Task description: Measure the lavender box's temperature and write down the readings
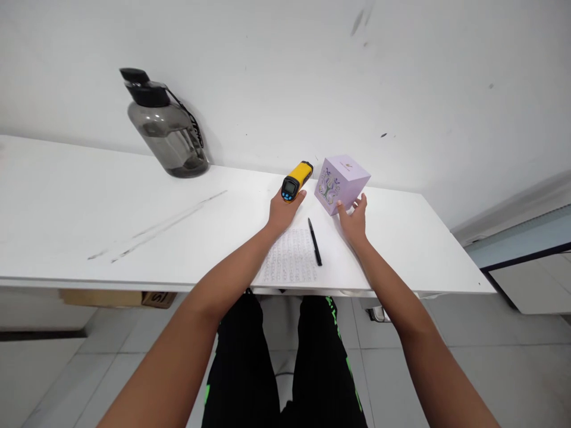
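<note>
My left hand (282,213) is wrapped round a yellow and black infrared thermometer (298,179), whose small screen and blue buttons face me. Its front end points away toward the wall and a little to the right. At the right, my right hand (353,219) grips the near lower side of a lilac box (342,181) with a flower pattern; the thumb lies on the near face and the other fingers are on the right side. The box looks tilted. Between my forearms, a black pen (314,242) lies beside a sheet of handwriting (289,255).
A large grey see-through water bottle (172,134) with a black lid stands at the back left against the wall. The white table (111,217) has dark scuffs, and its front edge runs just above my legs. A cardboard box (116,298) sits underneath at the left.
</note>
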`<state>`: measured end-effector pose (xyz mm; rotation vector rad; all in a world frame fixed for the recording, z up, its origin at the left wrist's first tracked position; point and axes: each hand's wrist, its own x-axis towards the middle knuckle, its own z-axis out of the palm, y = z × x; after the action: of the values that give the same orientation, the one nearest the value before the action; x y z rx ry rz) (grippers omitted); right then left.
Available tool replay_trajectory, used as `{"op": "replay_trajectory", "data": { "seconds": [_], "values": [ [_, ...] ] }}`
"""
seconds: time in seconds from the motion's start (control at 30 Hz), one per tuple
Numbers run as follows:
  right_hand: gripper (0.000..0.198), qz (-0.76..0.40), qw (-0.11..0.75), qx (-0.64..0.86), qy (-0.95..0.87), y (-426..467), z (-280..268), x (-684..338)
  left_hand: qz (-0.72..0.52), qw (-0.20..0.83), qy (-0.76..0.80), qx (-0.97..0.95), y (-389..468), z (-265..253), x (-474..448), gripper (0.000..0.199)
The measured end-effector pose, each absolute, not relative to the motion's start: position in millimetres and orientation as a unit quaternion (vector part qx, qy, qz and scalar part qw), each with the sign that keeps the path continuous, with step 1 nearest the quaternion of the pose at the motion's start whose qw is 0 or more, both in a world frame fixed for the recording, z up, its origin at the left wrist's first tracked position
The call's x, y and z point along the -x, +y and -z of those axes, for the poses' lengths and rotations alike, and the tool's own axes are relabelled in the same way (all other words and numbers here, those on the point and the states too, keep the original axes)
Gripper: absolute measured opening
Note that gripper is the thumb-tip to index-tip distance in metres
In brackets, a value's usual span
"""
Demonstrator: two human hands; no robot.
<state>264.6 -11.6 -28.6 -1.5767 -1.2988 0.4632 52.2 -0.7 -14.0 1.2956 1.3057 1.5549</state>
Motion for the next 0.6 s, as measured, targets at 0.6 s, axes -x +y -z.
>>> {"op": "replay_trajectory", "data": {
  "seconds": [0.6],
  "values": [
    [0.127,-0.170,0.466,0.695,-0.520,2,39,-274,-0.600,0.305,0.496,-0.549,6,32,-59,0.079]
  ]
}}
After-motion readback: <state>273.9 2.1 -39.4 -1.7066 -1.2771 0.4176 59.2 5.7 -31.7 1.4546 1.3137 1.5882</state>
